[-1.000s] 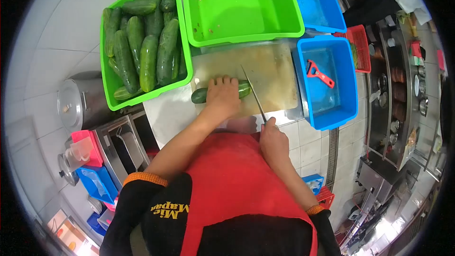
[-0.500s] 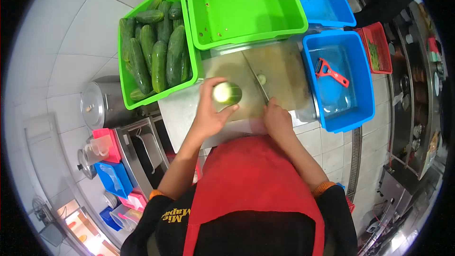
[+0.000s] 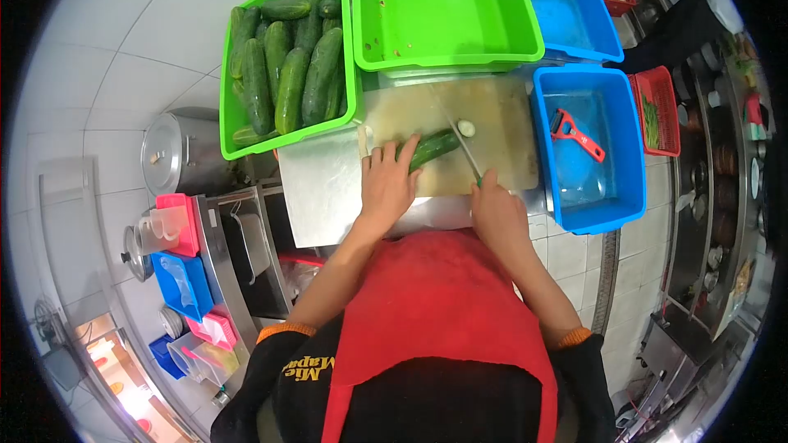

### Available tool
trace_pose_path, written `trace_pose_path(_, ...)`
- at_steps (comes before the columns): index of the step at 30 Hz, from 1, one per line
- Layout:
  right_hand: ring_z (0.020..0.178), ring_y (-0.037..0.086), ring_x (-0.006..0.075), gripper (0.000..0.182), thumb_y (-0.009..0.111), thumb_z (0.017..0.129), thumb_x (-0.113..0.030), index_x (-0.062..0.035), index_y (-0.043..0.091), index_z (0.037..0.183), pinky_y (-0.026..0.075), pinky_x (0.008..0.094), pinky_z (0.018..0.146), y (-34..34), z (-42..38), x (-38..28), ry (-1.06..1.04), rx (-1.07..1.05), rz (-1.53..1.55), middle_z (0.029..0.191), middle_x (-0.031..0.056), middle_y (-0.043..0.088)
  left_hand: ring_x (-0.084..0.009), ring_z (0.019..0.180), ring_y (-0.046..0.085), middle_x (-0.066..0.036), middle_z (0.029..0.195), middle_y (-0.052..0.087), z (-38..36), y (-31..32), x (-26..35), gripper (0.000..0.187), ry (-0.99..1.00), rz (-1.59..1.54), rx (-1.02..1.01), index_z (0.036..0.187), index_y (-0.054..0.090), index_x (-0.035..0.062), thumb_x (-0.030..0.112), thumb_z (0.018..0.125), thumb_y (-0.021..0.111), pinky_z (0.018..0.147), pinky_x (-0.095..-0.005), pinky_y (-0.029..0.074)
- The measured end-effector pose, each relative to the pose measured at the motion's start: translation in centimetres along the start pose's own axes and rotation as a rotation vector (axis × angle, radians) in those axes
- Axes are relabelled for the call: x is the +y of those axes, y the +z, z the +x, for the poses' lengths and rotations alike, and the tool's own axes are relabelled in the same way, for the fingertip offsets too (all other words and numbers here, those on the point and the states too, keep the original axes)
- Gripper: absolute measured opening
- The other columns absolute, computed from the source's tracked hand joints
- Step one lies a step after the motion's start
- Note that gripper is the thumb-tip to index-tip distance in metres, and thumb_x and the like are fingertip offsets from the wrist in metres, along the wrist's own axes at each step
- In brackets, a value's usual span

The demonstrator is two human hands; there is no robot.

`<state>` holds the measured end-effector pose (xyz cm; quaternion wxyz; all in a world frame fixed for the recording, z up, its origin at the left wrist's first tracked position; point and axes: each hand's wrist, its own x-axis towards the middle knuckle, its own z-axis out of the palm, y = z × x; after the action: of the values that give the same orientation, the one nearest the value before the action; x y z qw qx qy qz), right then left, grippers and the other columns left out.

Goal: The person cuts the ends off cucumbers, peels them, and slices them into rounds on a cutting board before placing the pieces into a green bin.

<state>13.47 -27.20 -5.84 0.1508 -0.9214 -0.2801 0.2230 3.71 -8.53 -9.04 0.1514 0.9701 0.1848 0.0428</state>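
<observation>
My left hand (image 3: pixel 387 184) is closed over one end of a green cucumber (image 3: pixel 435 148), pressing it to the cutting board (image 3: pixel 509 139). In my right hand (image 3: pixel 497 207) is a knife (image 3: pixel 469 152) held by its handle, the blade lying across the cucumber's far right end. Just beyond the blade rests a small pale cut piece of cucumber (image 3: pixel 466 128). My left fingers hide the cucumber's near end.
A green bin (image 3: pixel 351 49) of whole cucumbers stands at the left, beside a second green bin (image 3: pixel 447 8). To the right, a blue bin (image 3: pixel 591 82) holds a red peeler (image 3: pixel 579 139). A lidded metal pot (image 3: pixel 185 156) stands at the left.
The cucumber, earlier lifted with its pale cut end facing up, now lies on the board under my left hand. My right hand has brought the knife to its end.
</observation>
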Motion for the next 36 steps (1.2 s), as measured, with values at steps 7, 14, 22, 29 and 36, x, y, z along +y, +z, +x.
trace_pose_path(7,0.066,0.070,0.0410,0.017,0.050,0.095,-0.016,-0.0004,0.046,0.101,0.058,0.0480,0.059,-1.3,-2.7,0.0,-0.037,-0.012,-0.100,0.078,0.0243,0.068,-0.0353,0.109,0.052,-0.016,0.123,0.055,1.0,-0.3,0.7,0.062,-0.038,0.046,-0.041,0.143,0.048,0.0167,0.018,0.085,0.071,0.089,-0.0487,0.040)
trace_pose_path(14,0.077,0.071,0.0428,0.013,0.046,0.094,-0.010,-0.0001,0.046,0.103,0.059,0.0498,0.070,5.7,2.3,1.7,0.093,-0.045,-0.018,0.083,0.0260,0.070,-0.0354,0.112,0.051,-0.014,0.125,0.054,0.6,0.0,0.6,0.062,-0.052,0.054,-0.085,0.143,0.048,0.0179,0.018,0.085,0.071,0.091,-0.0517,0.040)
trace_pose_path(22,0.079,0.072,0.0418,0.013,0.047,0.095,-0.009,0.0014,0.047,0.102,0.058,0.0497,0.074,4.8,3.4,0.2,0.047,-0.088,0.020,0.083,0.0263,0.070,-0.0376,0.114,0.053,-0.015,0.124,0.056,1.3,-1.4,-0.5,0.059,-0.162,-0.190,-0.188,0.141,0.049,0.0133,0.021,0.088,0.071,0.094,-0.0513,0.043)
trace_pose_path(29,0.072,0.073,0.0310,0.018,0.049,0.097,-0.017,0.0009,0.051,0.097,0.059,0.0456,0.066,5.7,2.4,-0.1,-0.049,-0.031,-0.150,0.075,0.0147,0.070,-0.0225,0.119,0.055,-0.015,0.129,0.061,-0.9,-4.5,-3.1,0.063,-0.378,-0.926,-0.201,0.145,0.046,0.0014,0.034,0.096,0.069,0.102,-0.0336,0.042)
trace_pose_path(36,0.099,0.067,0.0345,0.022,0.054,0.095,-0.020,-0.0004,0.056,0.106,0.059,0.0429,0.072,1.6,8.2,-0.6,-0.208,0.410,-0.062,0.113,0.0189,0.062,-0.0205,0.090,0.065,-0.013,0.110,0.065,-2.7,-1.8,-3.4,0.055,-0.552,-1.204,-0.154,0.141,0.049,0.0038,0.041,0.101,0.057,0.080,-0.0347,0.053)
